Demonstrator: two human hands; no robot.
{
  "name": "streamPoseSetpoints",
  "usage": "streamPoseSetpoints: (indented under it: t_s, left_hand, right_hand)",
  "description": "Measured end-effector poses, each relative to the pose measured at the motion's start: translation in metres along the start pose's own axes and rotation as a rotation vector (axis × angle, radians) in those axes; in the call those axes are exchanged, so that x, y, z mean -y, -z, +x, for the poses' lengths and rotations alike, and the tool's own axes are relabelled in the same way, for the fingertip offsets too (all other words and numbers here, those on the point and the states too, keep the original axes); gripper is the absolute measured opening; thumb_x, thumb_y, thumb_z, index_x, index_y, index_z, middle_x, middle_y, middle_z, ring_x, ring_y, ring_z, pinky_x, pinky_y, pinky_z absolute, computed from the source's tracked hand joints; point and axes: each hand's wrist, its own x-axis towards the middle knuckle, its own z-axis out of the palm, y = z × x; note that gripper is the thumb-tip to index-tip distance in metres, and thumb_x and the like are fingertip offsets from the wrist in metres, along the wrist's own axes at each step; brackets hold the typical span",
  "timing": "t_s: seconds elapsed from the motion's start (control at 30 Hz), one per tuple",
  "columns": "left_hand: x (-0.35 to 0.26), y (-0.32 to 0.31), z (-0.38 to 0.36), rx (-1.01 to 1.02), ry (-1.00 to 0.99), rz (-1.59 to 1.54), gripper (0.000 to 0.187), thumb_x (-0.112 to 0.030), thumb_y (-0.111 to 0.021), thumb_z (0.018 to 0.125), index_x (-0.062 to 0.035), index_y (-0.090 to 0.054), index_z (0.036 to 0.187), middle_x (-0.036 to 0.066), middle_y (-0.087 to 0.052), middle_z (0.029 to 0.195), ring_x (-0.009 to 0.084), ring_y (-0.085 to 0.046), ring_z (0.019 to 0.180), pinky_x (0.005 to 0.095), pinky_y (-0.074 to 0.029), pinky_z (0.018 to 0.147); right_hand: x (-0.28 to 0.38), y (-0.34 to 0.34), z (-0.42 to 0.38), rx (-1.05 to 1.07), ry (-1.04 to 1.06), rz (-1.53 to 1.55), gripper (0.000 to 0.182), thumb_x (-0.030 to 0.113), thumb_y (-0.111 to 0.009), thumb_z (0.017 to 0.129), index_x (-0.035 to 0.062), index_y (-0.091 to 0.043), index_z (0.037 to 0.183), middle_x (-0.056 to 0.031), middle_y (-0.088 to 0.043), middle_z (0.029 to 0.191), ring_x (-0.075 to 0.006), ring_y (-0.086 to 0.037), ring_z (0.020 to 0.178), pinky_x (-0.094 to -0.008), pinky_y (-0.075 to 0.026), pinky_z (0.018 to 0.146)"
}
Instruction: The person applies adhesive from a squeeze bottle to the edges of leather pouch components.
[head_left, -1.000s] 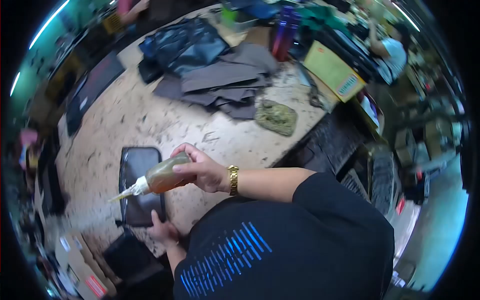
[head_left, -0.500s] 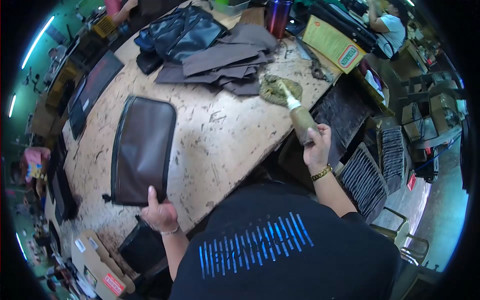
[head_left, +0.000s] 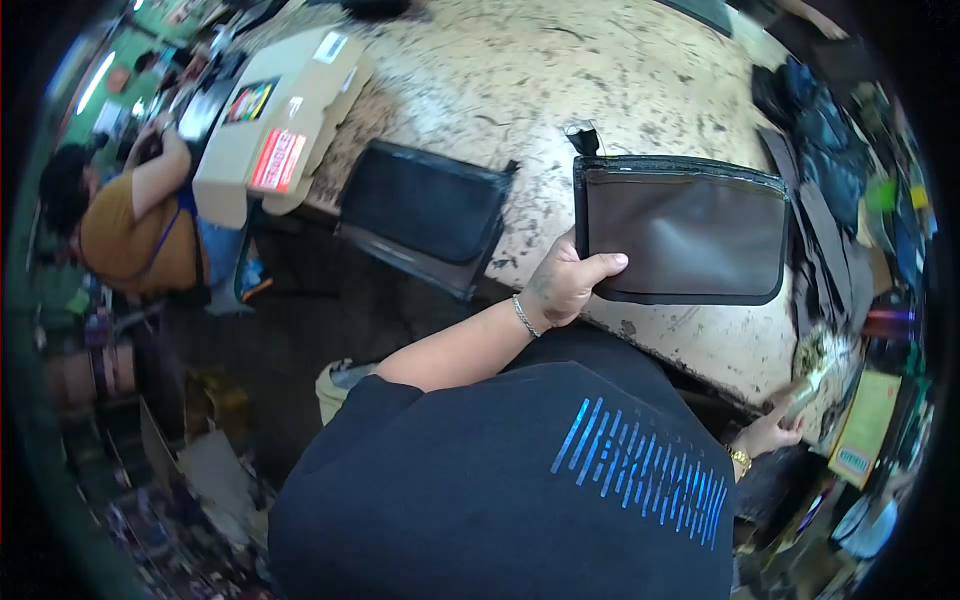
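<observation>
Step in hand, by judgement: the glue bottle (head_left: 806, 393) is being set aside at the far right edge of the bench (head_left: 560, 70) while the brown pouch (head_left: 683, 230) is kept in place; gluing itself looks paused. The next move likely calls for a free right hand and a firm hold on the pouch's near corner.

Left hand (head_left: 563, 285): fingers closed on the lower left corner of the pouch, thumb stretched out flat on its face. Bracelet at the wrist.

Right hand (head_left: 772, 432): low at the right edge of the view, fingers wrapped round the bottle's lower end, nozzle pointing up toward a crumpled rag (head_left: 812, 350). Gold watch at the wrist. Grip small and partly hidden, but closed.

Pouch: lies flat on the bench, dark zipper along its top edge, zipper pull at the upper left corner.

Nearby: black panel (head_left: 425, 212) overhanging the bench's near edge, left of the pouch; cardboard box (head_left: 282, 110) further left; stacked dark fabric (head_left: 822, 180) on the right.
</observation>
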Motion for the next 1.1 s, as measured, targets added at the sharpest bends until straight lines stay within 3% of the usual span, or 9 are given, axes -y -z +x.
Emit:
streamPoseSetpoints:
  t_s: [0.27, 0.37, 0.47, 0.67, 0.87, 0.97, 1.0, 1.07, 1.1]
  left_hand:
    - [-0.015, 0.030, -0.029, -0.264, -0.177, -0.078, 0.035, 0.007, -0.046, 0.074, -0.0015, -0.045, 0.108, 0.010, -0.052, 0.103, 0.0199, -0.052, 0.094, 0.0350, -0.043, 0.082]
    - [-0.021, 0.037, -0.030, -0.290, -0.189, -0.086, 0.032, 0.007, -0.046, 0.074, 0.0006, -0.045, 0.106, 0.012, -0.053, 0.101, 0.0209, -0.053, 0.092, 0.0361, -0.044, 0.081]
    - [-0.026, 0.036, -0.026, -0.218, -0.194, -0.088, 0.031, 0.007, -0.045, 0.074, 0.0013, -0.046, 0.105, 0.012, -0.053, 0.099, 0.0211, -0.054, 0.091, 0.0360, -0.045, 0.080]
    - [-0.022, 0.030, -0.018, -0.201, -0.227, -0.113, 0.034, 0.007, -0.046, 0.074, -0.0015, -0.045, 0.107, 0.012, -0.051, 0.103, 0.0211, -0.052, 0.095, 0.0378, -0.045, 0.081]
    - [-0.015, 0.031, -0.017, -0.224, -0.231, -0.193, 0.031, 0.005, -0.046, 0.075, -0.0022, -0.046, 0.106, 0.011, -0.051, 0.102, 0.0210, -0.052, 0.093, 0.0392, -0.044, 0.082]
    - [-0.015, 0.031, -0.017, -0.271, -0.275, -0.199, 0.031, 0.006, -0.046, 0.075, -0.0017, -0.046, 0.105, 0.010, -0.052, 0.102, 0.0211, -0.052, 0.093, 0.0375, -0.043, 0.083]
    - [-0.017, 0.029, -0.016, -0.260, -0.275, -0.197, 0.031, 0.006, -0.046, 0.075, -0.0017, -0.046, 0.105, 0.010, -0.052, 0.102, 0.0211, -0.052, 0.093, 0.0375, -0.043, 0.083]
    - [-0.019, 0.022, -0.014, -0.236, -0.325, -0.188, 0.032, 0.006, -0.046, 0.074, -0.0018, -0.046, 0.105, 0.010, -0.051, 0.102, 0.0212, -0.052, 0.094, 0.0375, -0.043, 0.083]
    - [-0.018, 0.019, -0.011, -0.226, -0.344, -0.189, 0.033, 0.007, -0.046, 0.074, -0.0019, -0.045, 0.106, 0.009, -0.052, 0.102, 0.0205, -0.051, 0.095, 0.0364, -0.041, 0.085]
  right_hand:
    - [0.008, 0.001, 0.004, 0.069, 0.040, -0.070, 0.075, 0.027, -0.072, 0.064, -0.0048, -0.027, 0.116, -0.0217, -0.039, 0.109, -0.0280, -0.044, 0.100, -0.0352, -0.044, 0.081]
    - [0.023, -0.008, -0.003, 0.135, -0.123, 0.262, 0.074, 0.026, -0.072, 0.064, -0.0048, -0.029, 0.115, -0.0213, -0.039, 0.108, -0.0263, -0.045, 0.099, -0.0350, -0.044, 0.080]
    - [0.029, -0.015, -0.009, 0.025, 0.222, -0.463, 0.072, 0.028, -0.072, 0.063, -0.0058, -0.034, 0.113, -0.0216, -0.034, 0.111, -0.0280, -0.045, 0.096, -0.0355, -0.043, 0.081]
    - [0.019, -0.002, -0.012, 0.116, 0.025, -0.053, 0.079, 0.025, -0.072, 0.064, -0.0038, -0.023, 0.120, -0.0225, -0.032, 0.114, -0.0288, -0.044, 0.099, -0.0348, -0.043, 0.083]
    - [-0.003, 0.001, -0.020, 0.115, 0.191, 0.073, 0.083, 0.018, -0.069, 0.067, -0.0022, -0.013, 0.124, -0.0228, -0.030, 0.118, -0.0296, -0.041, 0.103, -0.0361, -0.040, 0.086]
    - [0.008, 0.013, -0.018, -0.134, 0.474, -0.598, 0.068, 0.019, -0.063, 0.073, -0.0026, -0.020, 0.122, -0.0202, -0.031, 0.115, -0.0284, -0.044, 0.097, -0.0350, -0.042, 0.083]
    - [0.030, 0.010, -0.020, -0.143, 0.468, -0.596, 0.068, 0.019, -0.063, 0.073, -0.0026, -0.020, 0.122, -0.0202, -0.031, 0.115, -0.0284, -0.044, 0.097, -0.0350, -0.042, 0.083]
    - [0.063, 0.002, -0.020, 0.179, 0.465, 0.457, 0.046, 0.025, -0.055, 0.079, -0.0021, -0.036, 0.111, -0.0187, -0.044, 0.106, -0.0241, -0.050, 0.087, -0.0342, -0.042, 0.078]
    - [0.066, 0.006, -0.017, 0.452, 0.235, 0.434, 0.035, 0.018, -0.048, 0.083, -0.0007, -0.036, 0.110, -0.0164, -0.048, 0.100, -0.0216, -0.053, 0.082, -0.0307, -0.042, 0.077]
